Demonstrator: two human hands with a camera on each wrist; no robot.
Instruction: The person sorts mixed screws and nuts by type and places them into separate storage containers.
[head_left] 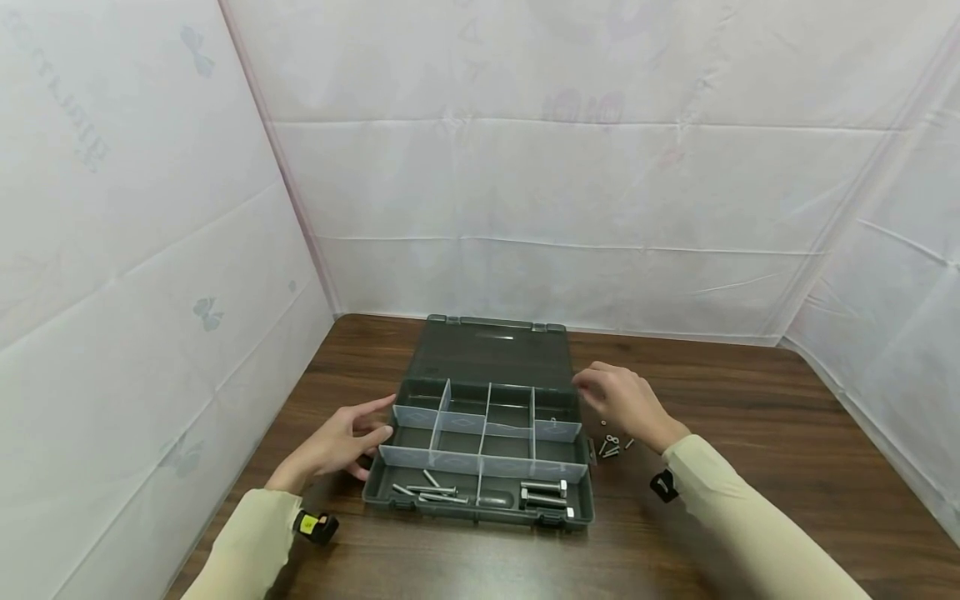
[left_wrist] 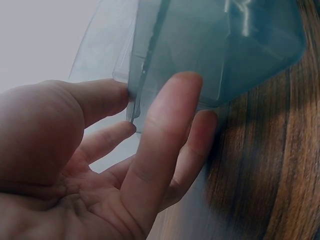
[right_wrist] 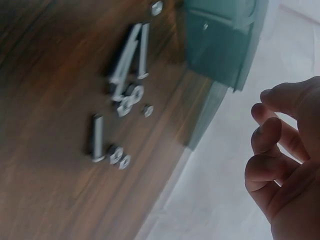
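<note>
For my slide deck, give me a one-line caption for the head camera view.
Left hand touches an open compartment organizer box on a wooden table; right hand hovers above loose bolts.

Right hand [right_wrist: 287,165] at the lower right, fingers loosely curled, holding nothing; bolts and nuts [right_wrist: 122,100] scattered on the wooden table [right_wrist: 45,125] upper left; organizer box [right_wrist: 220,45] corner at top.
</note>
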